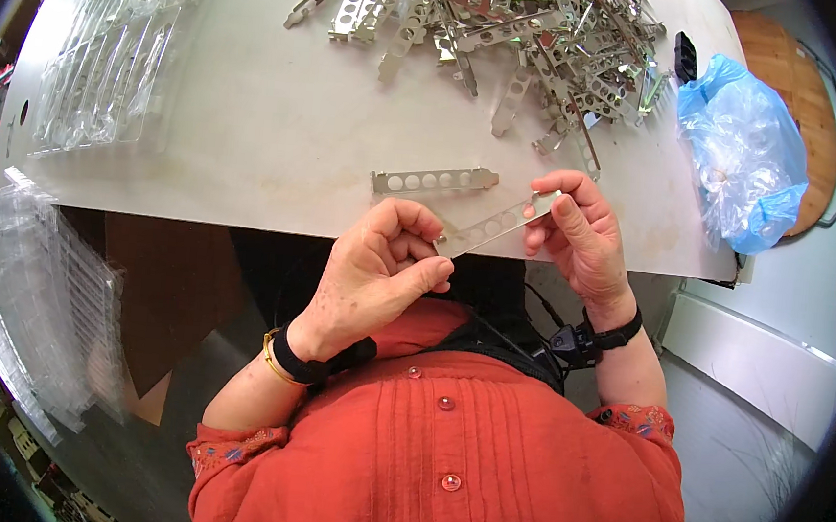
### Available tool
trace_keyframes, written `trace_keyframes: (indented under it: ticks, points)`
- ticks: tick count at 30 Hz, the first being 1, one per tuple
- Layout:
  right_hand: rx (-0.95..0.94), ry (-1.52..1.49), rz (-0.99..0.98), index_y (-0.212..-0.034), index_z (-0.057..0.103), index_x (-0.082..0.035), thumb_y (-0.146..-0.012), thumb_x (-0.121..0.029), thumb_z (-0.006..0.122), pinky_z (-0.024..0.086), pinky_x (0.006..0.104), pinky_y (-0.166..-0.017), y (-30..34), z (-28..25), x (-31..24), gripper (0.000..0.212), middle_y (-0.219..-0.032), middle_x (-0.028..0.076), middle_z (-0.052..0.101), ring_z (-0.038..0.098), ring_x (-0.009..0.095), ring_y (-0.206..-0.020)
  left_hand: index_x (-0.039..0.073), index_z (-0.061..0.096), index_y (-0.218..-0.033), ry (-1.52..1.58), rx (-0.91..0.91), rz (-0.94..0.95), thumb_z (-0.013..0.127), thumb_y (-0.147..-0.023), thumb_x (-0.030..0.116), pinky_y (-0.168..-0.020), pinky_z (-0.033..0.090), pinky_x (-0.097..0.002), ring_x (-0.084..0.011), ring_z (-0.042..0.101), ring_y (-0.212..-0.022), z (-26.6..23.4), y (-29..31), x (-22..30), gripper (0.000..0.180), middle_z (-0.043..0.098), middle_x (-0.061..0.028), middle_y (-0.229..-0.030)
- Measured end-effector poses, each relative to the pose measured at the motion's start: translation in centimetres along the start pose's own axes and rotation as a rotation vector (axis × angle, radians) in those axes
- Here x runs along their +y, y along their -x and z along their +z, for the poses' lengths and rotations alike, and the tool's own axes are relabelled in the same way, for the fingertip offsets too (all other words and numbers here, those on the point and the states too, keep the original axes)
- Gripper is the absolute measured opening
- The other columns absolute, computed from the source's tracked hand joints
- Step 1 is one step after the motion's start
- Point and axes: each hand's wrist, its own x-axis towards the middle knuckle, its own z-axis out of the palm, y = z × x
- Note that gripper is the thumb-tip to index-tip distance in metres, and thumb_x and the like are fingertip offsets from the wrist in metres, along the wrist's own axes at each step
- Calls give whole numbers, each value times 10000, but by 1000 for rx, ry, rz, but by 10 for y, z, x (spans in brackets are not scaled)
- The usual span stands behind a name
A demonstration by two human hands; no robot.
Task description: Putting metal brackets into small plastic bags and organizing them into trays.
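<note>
On the smooth pale tabletop [252,130] lies a shiny holed strip [433,180]; left hand [378,273] and right hand [582,237] fingers pinch another flat metal strip [492,226]

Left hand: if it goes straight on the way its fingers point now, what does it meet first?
The left hand points right, toward the slotted metal bracket it already pinches; beyond that, probably the right hand at the strip's other end, though depth is unclear.

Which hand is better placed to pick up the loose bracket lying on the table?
Left, probably. The left hand sits just below the loose bracket, while the right hand is further right. Both hands hold the held bracket, so one must let go.
</note>
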Motion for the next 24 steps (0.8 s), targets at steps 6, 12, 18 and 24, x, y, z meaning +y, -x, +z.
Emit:
trace_keyframes:
  ticks: [6, 12, 18, 24]
  points:
    - [-3, -5, 0, -1219, 565, -31, -1036, -256, 566, 563, 287, -717, 0, -1, 0, 291, -994, 83, 689, 669, 130, -786, -9, 503, -1150, 19, 1, 17, 680, -903, -47, -738, 581, -248, -126, 679, -806, 1, 0, -2, 306, 641, -65, -930]
    - [-45, -43, -46, -1232, 554, -29, -1035, -247, 567, 568, 291, -722, 0, -4, 3, 293, -1019, 96, 695, 674, 145, -791, -4, 509, -1169, 41, -1, 40, 658, -943, -2, -746, 591, -262, -132, 683, -820, 1, -2, -3, 270, 640, -56, -940]
    - [-66, -26, -74, -1172, 549, -43, -1029, -208, 578, 581, 304, -697, 1, -6, 6, 220, -991, 118, 701, 688, 162, -774, -15, 523, -1230, 7, 41, 68, 593, -1010, 100, -718, 606, -288, -149, 688, -795, 1, -2, -4, 258, 667, -96, -974]
    - [-37, -1, -60, -1060, 536, -68, -1033, -204, 574, 584, 297, -649, 2, -1, 4, 144, -936, 115, 703, 692, 162, -735, -39, 610, -1147, 71, 72, 10, 515, -1060, 193, -645, 580, -239, -116, 673, -716, 2, -2, 1, 265, 668, -79, -897]
